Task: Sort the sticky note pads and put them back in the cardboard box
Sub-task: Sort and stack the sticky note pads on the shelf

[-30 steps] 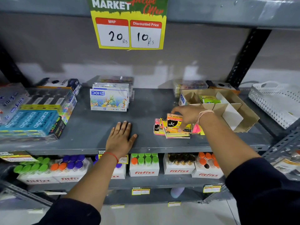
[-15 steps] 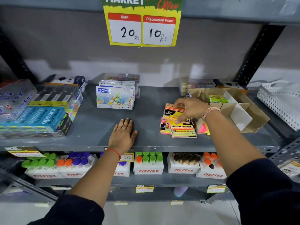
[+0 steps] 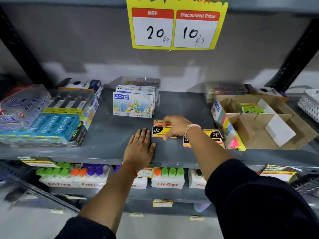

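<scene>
Sorting is in hand: a pad (image 3: 163,131) is pinned on the shelf (image 3: 107,145) under the right hand (image 3: 176,126), fingers curled on it. The left hand (image 3: 140,147) lies flat, fingers open and empty. Remaining pads (image 3: 213,137) lie beside the box (image 3: 293,118). Next, matching pads need gathering and boxing.

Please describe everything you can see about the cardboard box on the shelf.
The cardboard box is plain brown, open on top, with a printed label in colour stripes on its left side. It sits at the right end of the grey shelf. Cardboard dividers split it into compartments; one rear compartment holds a green sticky note pad, the others look empty. A white card leans inside. Pink and yellow pads lie against its front left corner. No hand touches it.
</scene>
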`<state>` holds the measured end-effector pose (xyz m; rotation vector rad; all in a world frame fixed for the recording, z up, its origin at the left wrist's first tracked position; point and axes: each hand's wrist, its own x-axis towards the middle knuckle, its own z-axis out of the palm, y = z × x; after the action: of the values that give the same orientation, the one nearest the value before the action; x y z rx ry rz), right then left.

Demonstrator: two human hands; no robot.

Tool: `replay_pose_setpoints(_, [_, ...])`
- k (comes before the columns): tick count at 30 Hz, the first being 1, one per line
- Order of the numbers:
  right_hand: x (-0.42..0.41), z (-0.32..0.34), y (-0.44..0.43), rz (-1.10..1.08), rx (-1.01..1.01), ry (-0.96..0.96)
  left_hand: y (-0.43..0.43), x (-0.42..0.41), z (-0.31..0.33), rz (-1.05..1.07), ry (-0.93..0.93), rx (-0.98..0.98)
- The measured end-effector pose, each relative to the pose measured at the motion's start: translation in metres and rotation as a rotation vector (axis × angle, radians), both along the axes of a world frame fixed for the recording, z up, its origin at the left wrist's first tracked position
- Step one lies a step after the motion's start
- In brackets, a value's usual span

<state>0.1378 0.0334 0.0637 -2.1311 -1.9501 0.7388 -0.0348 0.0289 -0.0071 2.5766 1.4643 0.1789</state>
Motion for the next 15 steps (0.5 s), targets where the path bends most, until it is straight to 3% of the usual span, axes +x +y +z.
replay_pose_setpoints(15, [0.009,0.027,0.020,0.020,0.102,0.009,0.001,-0.001,-0.004,-0.001,0.026,-0.004])
